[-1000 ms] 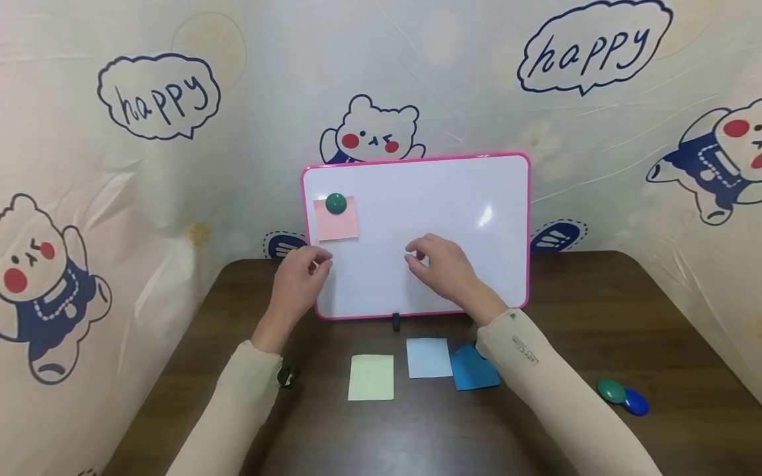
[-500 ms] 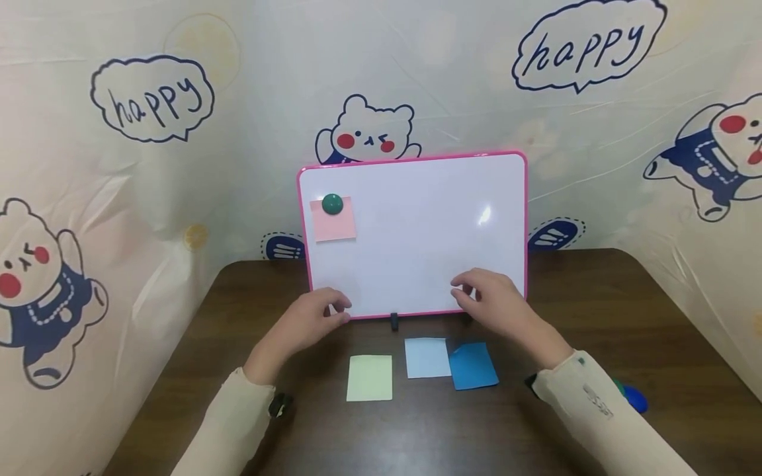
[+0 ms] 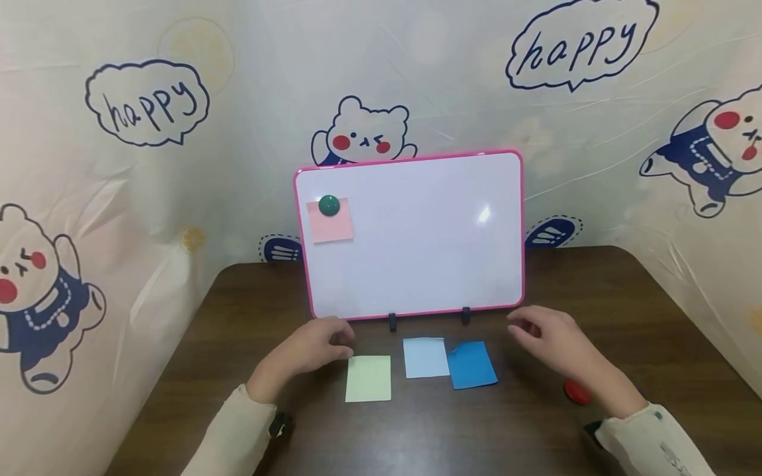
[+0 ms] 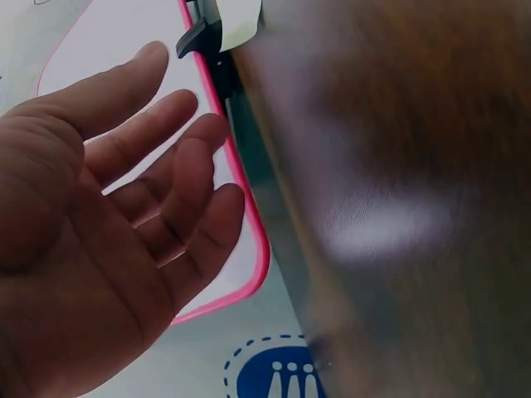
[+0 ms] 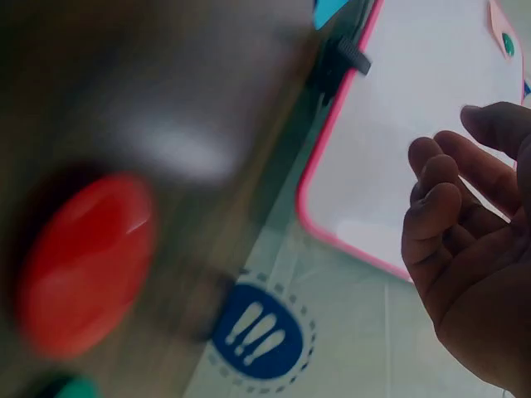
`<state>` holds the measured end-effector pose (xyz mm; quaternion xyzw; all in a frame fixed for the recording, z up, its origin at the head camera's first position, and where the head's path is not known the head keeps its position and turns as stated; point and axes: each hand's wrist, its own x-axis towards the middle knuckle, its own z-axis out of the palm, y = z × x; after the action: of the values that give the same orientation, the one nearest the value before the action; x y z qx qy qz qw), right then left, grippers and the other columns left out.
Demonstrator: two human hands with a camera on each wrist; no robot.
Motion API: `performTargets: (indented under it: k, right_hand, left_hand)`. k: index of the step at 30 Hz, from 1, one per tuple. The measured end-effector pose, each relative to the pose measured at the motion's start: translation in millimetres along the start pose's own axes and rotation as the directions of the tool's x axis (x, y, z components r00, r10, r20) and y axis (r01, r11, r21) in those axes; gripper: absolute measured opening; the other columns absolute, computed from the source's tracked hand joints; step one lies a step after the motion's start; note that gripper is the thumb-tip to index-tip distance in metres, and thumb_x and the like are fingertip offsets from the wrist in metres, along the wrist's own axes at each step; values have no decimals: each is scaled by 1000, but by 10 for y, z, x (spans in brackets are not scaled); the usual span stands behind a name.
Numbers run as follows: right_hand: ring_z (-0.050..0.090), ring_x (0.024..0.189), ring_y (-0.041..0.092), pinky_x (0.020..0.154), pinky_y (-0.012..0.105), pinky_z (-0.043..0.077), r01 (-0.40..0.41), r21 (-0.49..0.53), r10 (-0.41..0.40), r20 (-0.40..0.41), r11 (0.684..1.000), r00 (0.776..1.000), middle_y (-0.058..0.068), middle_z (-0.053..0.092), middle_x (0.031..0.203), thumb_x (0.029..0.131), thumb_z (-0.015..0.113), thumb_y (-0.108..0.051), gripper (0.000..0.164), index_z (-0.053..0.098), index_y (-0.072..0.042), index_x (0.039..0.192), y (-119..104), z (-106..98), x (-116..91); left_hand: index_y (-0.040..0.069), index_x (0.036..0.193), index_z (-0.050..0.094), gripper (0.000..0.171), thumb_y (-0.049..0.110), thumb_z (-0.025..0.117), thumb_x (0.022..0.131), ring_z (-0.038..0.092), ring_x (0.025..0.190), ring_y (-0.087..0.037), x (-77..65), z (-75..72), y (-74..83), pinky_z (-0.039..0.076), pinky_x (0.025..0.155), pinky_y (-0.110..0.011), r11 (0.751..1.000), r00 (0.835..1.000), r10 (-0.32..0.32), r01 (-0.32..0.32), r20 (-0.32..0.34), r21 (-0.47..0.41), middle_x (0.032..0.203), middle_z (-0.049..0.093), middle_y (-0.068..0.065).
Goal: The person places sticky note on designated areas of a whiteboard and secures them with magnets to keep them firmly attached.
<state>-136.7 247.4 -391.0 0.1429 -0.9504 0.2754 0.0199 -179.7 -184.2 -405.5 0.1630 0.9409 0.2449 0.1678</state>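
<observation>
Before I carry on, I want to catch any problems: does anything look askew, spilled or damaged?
Mildly: the dark blue note sits turned against the light blue note beside it, and its upper-left corner looks bent. No spill shows.

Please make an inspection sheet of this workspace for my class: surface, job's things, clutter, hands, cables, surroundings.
Surface: dark wood-look table, glossy.
Job's things: whiteboard standing on black supports; green magnet over pink note at its upper left; pale green note, pale blue note and deep blue note on the table; red disc and the edge of a green item at the right.
Clutter: nothing seen beyond these.
Hands: left hand near the pale green note, right hand right of the deep blue note; both hold nothing.
Cables: nothing seen.
Surroundings: printed backdrop reading "happy".
</observation>
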Motion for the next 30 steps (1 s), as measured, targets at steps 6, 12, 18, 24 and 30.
performTargets:
  k: [6,12,18,24,30]
  right_hand:
    - [57,83,16,73,37,54,-51,-43,53,44,998,998,-1,68,100,94,73,-21,28,70,-7,118,190,-66,-209]
    - [58,81,15,71,40,53,-65,-87,68,37,994,997,-2,67,95,92,75,-20,27,72,-5,114,342,-116,-394]
    - [65,91,26,81,55,53,-87,-122,93,45,989,995,7,70,104,90,78,-24,30,72,-4,111,500,-128,-542]
    - [66,98,32,83,56,51,-97,-134,105,54,986,993,9,70,107,88,79,-27,34,72,-6,113,624,-97,-696]
    - [65,93,25,79,51,52,-130,-135,143,92,982,985,4,68,105,86,80,-38,43,71,-7,116,674,-85,-798]
  left_hand:
    - [17,107,70,22,19,81,87,57,83,-18,-11,62,9,52,78,-40,1000,998,-21,20,63,6,91,62,5]
    - [15,99,67,18,15,80,87,56,78,-18,-23,115,33,51,73,-38,1000,998,-17,15,65,28,85,60,3]
    - [14,92,65,15,13,80,87,54,73,-19,-25,151,83,49,67,-37,999,997,-25,23,71,30,79,58,1]
    - [14,89,64,14,13,78,89,54,71,-19,-4,182,95,48,65,-37,999,997,-30,27,69,47,76,57,0]
    - [14,87,63,13,12,75,91,53,71,-18,-5,196,92,47,65,-37,997,999,-10,6,51,73,75,56,1]
